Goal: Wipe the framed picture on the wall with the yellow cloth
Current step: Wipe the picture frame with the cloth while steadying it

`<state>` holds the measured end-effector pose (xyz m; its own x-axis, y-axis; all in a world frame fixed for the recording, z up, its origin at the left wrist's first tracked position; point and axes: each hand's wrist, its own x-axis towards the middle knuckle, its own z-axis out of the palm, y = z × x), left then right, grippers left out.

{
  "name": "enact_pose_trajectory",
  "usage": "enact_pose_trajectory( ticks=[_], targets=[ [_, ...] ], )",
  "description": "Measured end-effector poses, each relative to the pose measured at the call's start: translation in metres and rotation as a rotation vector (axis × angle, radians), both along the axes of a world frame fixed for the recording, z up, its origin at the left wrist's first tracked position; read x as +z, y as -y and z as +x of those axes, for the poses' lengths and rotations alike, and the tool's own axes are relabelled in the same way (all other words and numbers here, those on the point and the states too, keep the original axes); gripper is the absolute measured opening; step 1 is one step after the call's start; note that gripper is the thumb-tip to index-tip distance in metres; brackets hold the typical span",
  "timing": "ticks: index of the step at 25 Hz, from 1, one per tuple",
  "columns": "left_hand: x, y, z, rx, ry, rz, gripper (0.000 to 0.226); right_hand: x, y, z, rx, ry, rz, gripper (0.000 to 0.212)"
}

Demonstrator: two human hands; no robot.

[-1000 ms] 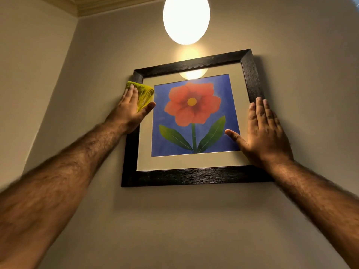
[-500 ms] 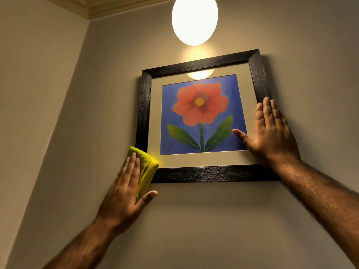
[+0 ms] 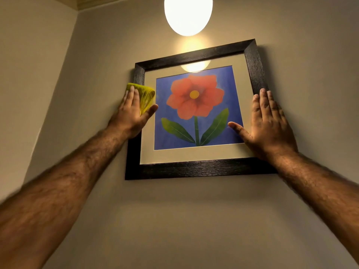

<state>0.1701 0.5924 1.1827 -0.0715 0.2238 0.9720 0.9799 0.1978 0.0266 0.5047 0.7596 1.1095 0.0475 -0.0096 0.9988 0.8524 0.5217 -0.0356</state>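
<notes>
A picture of a red flower on blue, in a dark wooden frame [image 3: 196, 168], hangs on the beige wall. My left hand [image 3: 132, 111] presses a folded yellow cloth [image 3: 144, 94] flat against the frame's left side, about mid-height, fingers over the cloth. My right hand [image 3: 269, 123] lies flat with spread fingers on the frame's right side, thumb on the glass near the picture's lower right corner. It holds nothing.
A glowing round lamp [image 3: 188, 14] hangs just above the frame and is mirrored in the glass. A side wall [image 3: 29, 84] meets the picture wall at a corner on the left. Bare wall lies below the frame.
My left hand with the cloth went from the frame's upper left down to its lower left corner, and is now back up at the left side's middle. My right hand stayed put.
</notes>
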Motion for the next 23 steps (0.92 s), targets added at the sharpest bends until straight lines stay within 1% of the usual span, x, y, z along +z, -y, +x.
enact_pose_trajectory(
  ticks=[3,6,9,11,13,15,17,18,19,21,22,23],
  targets=[
    [-0.009,-0.003,-0.001,-0.008,-0.003,0.01,0.113,0.0,-0.002,0.0,-0.002,0.004,0.007,0.111],
    [-0.056,-0.002,0.0,-0.047,-0.013,0.023,0.118,0.001,-0.003,0.0,0.003,-0.003,0.01,0.111],
    [-0.108,0.003,0.003,-0.085,-0.026,0.005,0.115,0.0,-0.003,0.001,0.011,-0.003,0.005,0.111],
    [-0.12,0.01,0.007,-0.144,0.004,-0.002,0.112,0.0,-0.001,0.0,0.013,0.003,0.0,0.112],
    [-0.112,0.02,0.01,-0.196,0.049,0.027,0.098,0.0,0.0,0.0,0.019,0.009,-0.002,0.111],
    [-0.095,0.032,0.008,-0.199,0.065,0.101,0.071,-0.001,0.001,0.001,0.026,0.009,-0.003,0.111],
    [-0.075,0.044,0.004,-0.16,0.02,0.163,0.041,-0.002,0.001,0.001,0.026,0.005,-0.002,0.11],
    [-0.067,0.048,0.002,-0.139,-0.007,0.166,0.03,-0.003,0.002,0.001,0.026,0.004,0.002,0.111],
    [-0.058,0.05,0.0,-0.133,-0.01,0.16,0.024,-0.003,0.003,0.0,0.026,0.003,0.006,0.111],
    [-0.046,0.052,0.001,-0.148,0.05,0.166,0.017,-0.002,0.003,0.0,0.027,0.0,0.011,0.111],
    [-0.042,0.052,0.002,-0.145,0.075,0.183,0.017,-0.002,0.003,0.0,0.028,0.001,0.009,0.11],
    [-0.04,0.05,0.001,-0.131,0.077,0.198,0.022,-0.002,0.003,0.0,0.027,0.004,0.008,0.11]
  ],
)
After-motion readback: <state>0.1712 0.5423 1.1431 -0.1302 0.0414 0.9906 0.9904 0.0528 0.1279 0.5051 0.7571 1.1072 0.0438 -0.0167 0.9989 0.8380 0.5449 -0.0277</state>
